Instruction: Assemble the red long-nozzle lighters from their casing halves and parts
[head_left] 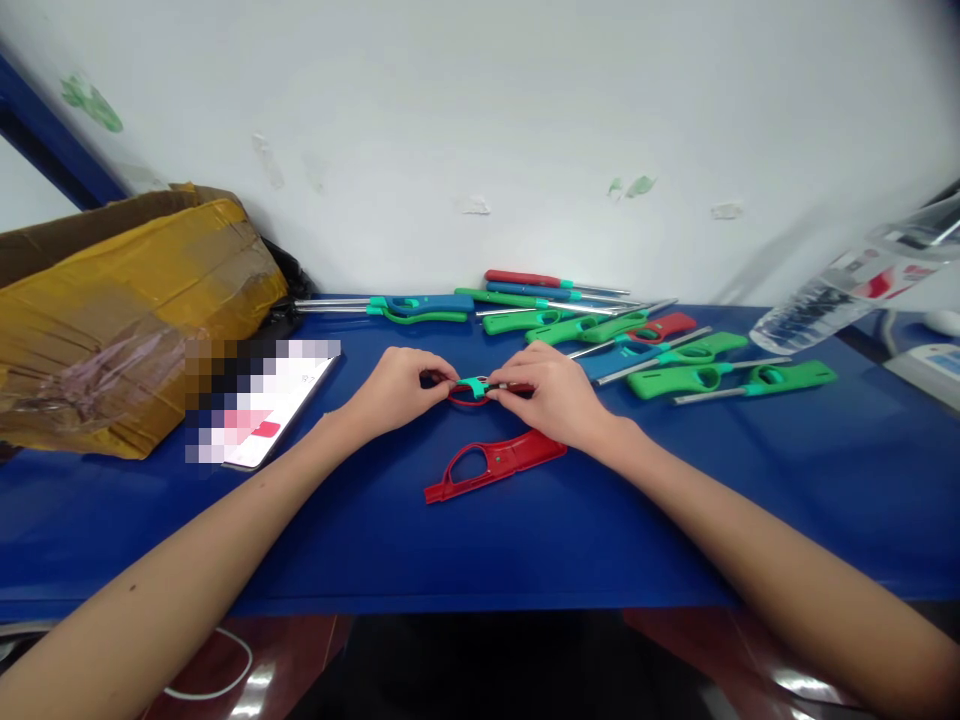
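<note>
Over the middle of the table, my left hand (397, 398) pinches the left end of a partly opened red stick lighter, close to its teal trigger (473, 386). Its right end is gripped between the thumb and fingers of my right hand (553, 398), which hides much of the body. A loose red half-shell of a lighter handle (517, 456), with an oval trigger opening, lies below on the blue table (480, 560), its right end near my right wrist. What sits inside the held casing is too small to make out.
Behind and to the right lie several assembled stick lighters (675, 380) in green, blue and red. More lighters (427, 305) rest at the back left. A taped cardboard box (127, 330) and a phone (281, 405) are on the left; a plastic water bottle (847, 275) tilts at the right.
</note>
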